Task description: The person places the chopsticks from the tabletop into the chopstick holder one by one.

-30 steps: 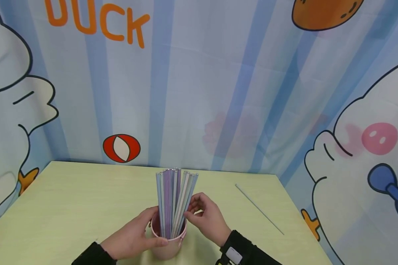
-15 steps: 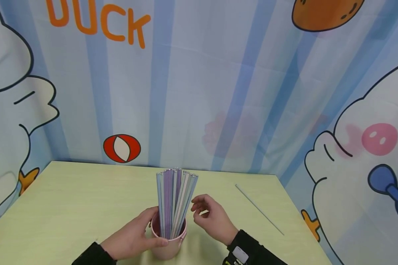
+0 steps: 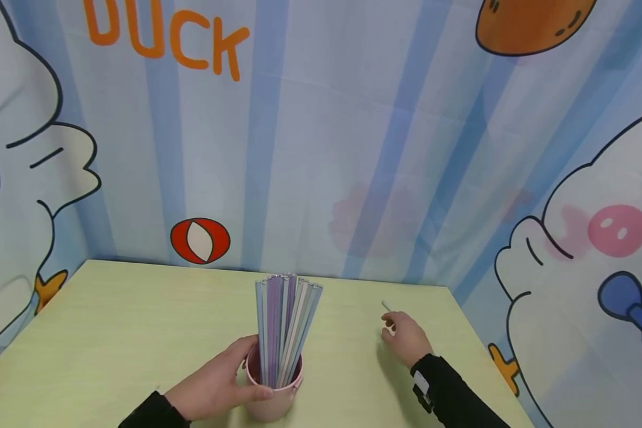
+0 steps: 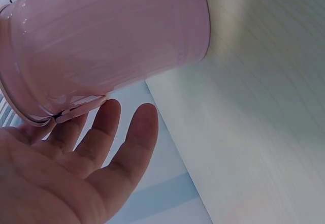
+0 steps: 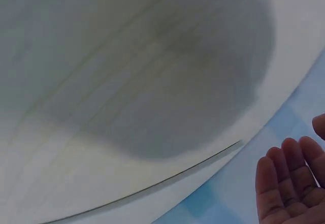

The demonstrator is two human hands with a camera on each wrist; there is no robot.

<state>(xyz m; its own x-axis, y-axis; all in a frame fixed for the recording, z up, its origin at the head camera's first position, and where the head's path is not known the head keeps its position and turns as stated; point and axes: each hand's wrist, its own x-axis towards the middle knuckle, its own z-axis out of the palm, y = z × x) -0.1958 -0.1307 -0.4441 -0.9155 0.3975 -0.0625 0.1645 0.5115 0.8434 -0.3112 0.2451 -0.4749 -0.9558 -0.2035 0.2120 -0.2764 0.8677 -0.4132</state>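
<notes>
A small pink bucket (image 3: pixel 270 409) stands on the table with a bundle of blue, purple and white straws (image 3: pixel 283 333) upright in it. My left hand (image 3: pixel 214 380) holds the bucket at its rim, thumb in front and fingers at the left side. In the left wrist view, its fingers (image 4: pixel 132 148) spread beside the bucket's wall (image 4: pixel 117 36), some by the handle. My right hand (image 3: pixel 406 339) hovers over a single thin straw (image 3: pixel 387 306), which it mostly hides in the head view. The right wrist view shows that straw (image 5: pixel 177 172) lying on the table, apart from loosely bent fingers (image 5: pixel 267 183).
The pale yellow table (image 3: pixel 155 315) ends at a blue striped cloth backdrop (image 3: pixel 310 148) with cartoon ducks. The table's right edge (image 3: pixel 487 351) runs beyond my right arm.
My right hand has left the side of the straw bundle and moved right to the lone straw. The left hand stays on the bucket. The head view has shifted slightly.
</notes>
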